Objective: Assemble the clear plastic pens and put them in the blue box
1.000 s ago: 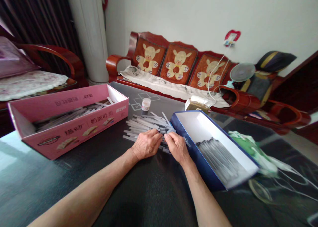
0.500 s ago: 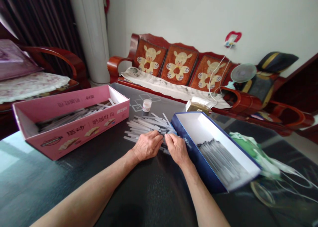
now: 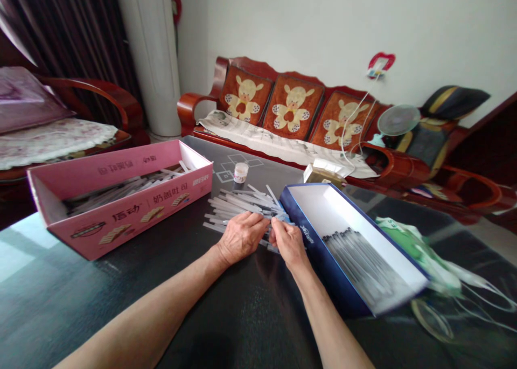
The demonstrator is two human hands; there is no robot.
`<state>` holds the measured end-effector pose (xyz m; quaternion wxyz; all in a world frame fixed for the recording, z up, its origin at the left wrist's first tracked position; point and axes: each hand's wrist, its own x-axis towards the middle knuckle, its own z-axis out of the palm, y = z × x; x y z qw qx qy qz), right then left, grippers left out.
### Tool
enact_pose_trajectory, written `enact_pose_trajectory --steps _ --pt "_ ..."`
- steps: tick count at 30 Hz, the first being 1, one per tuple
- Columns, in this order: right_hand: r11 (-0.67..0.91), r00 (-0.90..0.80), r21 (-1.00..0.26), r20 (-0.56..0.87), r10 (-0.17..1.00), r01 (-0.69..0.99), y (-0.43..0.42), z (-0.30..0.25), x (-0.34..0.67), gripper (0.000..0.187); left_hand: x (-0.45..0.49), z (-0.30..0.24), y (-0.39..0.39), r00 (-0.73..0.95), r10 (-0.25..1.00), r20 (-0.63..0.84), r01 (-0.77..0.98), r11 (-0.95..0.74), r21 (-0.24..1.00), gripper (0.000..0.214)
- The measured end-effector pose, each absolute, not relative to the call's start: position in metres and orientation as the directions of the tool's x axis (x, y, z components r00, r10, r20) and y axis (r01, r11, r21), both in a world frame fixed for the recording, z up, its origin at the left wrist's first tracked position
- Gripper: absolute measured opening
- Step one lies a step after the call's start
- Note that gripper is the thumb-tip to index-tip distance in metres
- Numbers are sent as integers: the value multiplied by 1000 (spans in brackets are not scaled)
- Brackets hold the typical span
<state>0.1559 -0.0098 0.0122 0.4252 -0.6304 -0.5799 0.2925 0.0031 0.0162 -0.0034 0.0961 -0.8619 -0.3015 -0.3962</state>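
My left hand [image 3: 244, 235] is closed, its fingers curled down at the near edge of a loose pile of whitish translucent strips or tubes [image 3: 228, 203] on the table. Almost touching it, my right hand [image 3: 289, 243] pinches with thumb and forefinger. Whatever small thing is between the fingertips is hidden. Just beyond the right fingers lies a patch of blue [image 3: 286, 217], partly covered by strips. To the right stands a dark blue box [image 3: 323, 250] with white inner walls. Inside it, thin clear sticks [image 3: 359, 261] with dark ends lie side by side in a row.
A long pink box [image 3: 157, 202] holding more strips stands at left on the dark glossy table [image 3: 177, 310]. A small lidded jar [image 3: 241, 172] sits behind the pile. A small carton [image 3: 323, 174], a green-and-white bag [image 3: 416, 245] and a clear ring-shaped roll [image 3: 432, 320] lie around the blue box.
My right fingers have curled in more tightly and shifted slightly right. The left hand stays closed in nearly the same place. The whole view has moved a little.
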Motion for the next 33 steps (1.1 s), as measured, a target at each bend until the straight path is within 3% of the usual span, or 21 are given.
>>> enact_pose_trajectory --steps 3,7,12,15,18,22,27,33 --pt "-63 184 -904 18 983 423 -9 16 154 48 4 -5 17 470 414 780 616 -786 46 19" --pt "-100 166 -857 -17 986 506 -11 32 165 49 5 -7 19 447 416 792 631 -774 51 22" --pt "34 86 -663 148 985 747 -29 52 203 31 4 -3 19 439 409 800 594 -800 83 36" --pt "114 -62 -526 116 991 843 -51 52 220 18 3 -1 18 418 396 817 579 -809 96 38" --pt "214 -192 -449 95 977 868 -72 43 226 22 3 0 17 393 369 843 551 -828 106 35" --pt "309 -284 -382 121 951 871 -85 29 224 30 1 4 18 319 359 877 517 -841 157 25" --pt "307 -290 -350 102 952 885 -85 26 221 27 -1 6 19 257 392 883 494 -839 228 21" --pt "305 -262 -314 171 950 899 -82 23 227 28 -1 4 19 283 348 894 533 -832 155 23"
